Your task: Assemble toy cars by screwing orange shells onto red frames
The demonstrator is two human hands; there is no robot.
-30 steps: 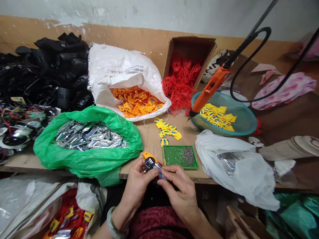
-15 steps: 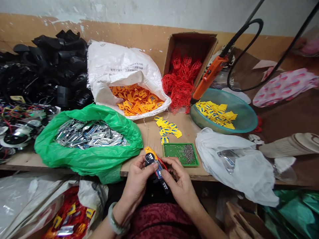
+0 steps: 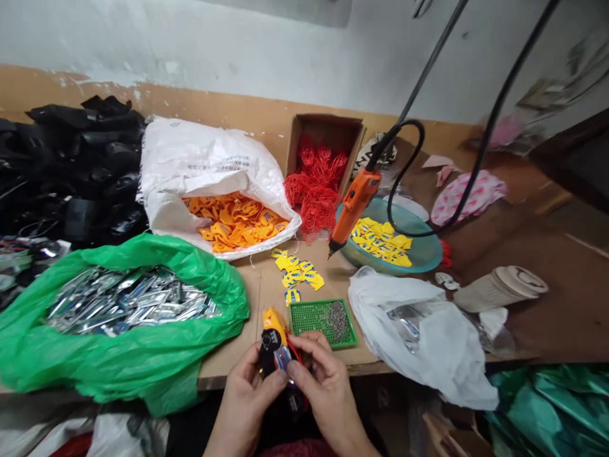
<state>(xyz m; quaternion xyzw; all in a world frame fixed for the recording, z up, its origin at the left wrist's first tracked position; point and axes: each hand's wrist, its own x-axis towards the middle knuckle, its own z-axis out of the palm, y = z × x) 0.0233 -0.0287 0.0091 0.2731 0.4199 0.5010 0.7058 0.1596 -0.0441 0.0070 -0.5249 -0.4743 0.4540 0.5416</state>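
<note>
Both hands hold a small plastic assembly (image 3: 269, 341) in black, orange and red, with a shiny bluish strip along its face, just over the bench's front edge. My left hand (image 3: 248, 388) is closed round its left side, thumb near the strip. On the other side, my right hand (image 3: 324, 385) grips it with the thumb pressing by the strip's lower end. Fingers cover much of its lower part. Just beyond lies a green mesh tray (image 3: 299, 325) with small metal screws (image 3: 337, 321) heaped at its right. Flat yellow-and-blue pieces (image 3: 299, 274) are scattered behind it.
An orange electric screwdriver (image 3: 354, 206) hangs over the bench by a teal bowl (image 3: 431, 254) of yellow pieces. Left are a green bag (image 3: 209, 355) of shiny strips and a white sack (image 3: 190, 146) of orange parts. A white plastic bag (image 3: 438, 355) lies right; red netted parts (image 3: 316, 184) spill from a box.
The view has tilted up and turned right, so the bench things appear lower and farther left. Both hands keep hold of the assembly in about the same place over the bench edge.
</note>
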